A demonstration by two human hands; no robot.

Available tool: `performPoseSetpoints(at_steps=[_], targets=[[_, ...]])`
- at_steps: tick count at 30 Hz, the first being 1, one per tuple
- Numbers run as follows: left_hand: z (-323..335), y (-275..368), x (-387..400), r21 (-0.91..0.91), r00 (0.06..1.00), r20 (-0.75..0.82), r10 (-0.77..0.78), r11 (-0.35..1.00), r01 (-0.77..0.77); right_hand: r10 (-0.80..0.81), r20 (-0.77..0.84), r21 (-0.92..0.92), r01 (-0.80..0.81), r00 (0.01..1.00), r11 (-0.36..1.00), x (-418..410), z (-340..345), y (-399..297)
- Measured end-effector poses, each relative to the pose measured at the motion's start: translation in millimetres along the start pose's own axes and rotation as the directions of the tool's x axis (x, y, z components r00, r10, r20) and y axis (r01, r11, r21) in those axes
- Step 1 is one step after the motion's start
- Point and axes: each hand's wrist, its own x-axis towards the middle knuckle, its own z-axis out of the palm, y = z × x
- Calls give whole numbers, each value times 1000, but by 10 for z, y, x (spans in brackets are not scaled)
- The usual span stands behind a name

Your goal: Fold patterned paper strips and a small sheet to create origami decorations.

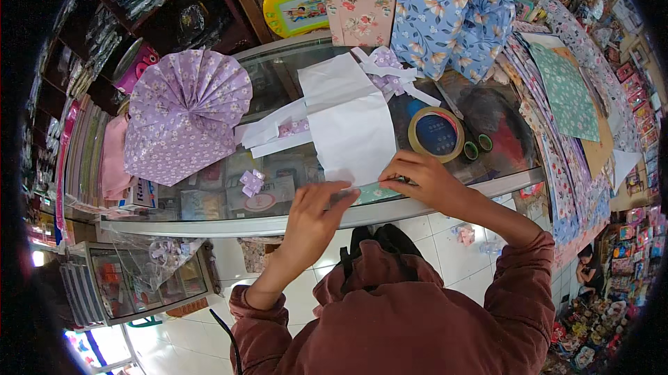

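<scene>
A sheet of wrapping paper (355,130) lies mostly white side up on the glass counter, creased across its upper part. Along its near edge shows a green floral strip (378,193). My right hand (425,182) pinches the sheet's near right corner between thumb and fingers. At the near left corner, my left hand (315,216) has its thumb and fingers apart, fingertips at the paper's edge; whether they touch it is unclear. Right of the sheet lie a roll of clear tape (413,135) and scissors with green-lined finger loops (471,150).
A purple floral fan-topped package (182,119) stands at left, near a small folded purple piece (252,183). Paper strips (276,127) lie beside the sheet. Pink (360,4) and blue (449,20) floral packages stand behind. Patterned paper sheets (566,93) hang over the counter's right end.
</scene>
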Motion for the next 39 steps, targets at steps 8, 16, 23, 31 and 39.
performPoseSetpoints(at_steps=[8, 16, 23, 31, 39], targets=[[43, 66, -88, -63, 1000, 8, -30, 998, 30, -35, -42, 33, 36, 999, 999, -13, 24, 21], [43, 30, -37, -57, 998, -35, -45, 997, 43, -100, -221, -269, 38, 970, 962, -80, 99, 11], [4, 44, -3, -122, 994, -20, -107, 987, 104, -199, -150, -347, 137, 968, 928, -222, 166, -135], [-33, 23, 15, -183, 983, 24, -182, 966, 183, -97, -100, -108, 87, 990, 990, -216, 122, -68], [-44, -44, 14, -271, 969, 118, -216, 932, 241, -110, -86, -129, 98, 990, 987, -212, 122, -29]])
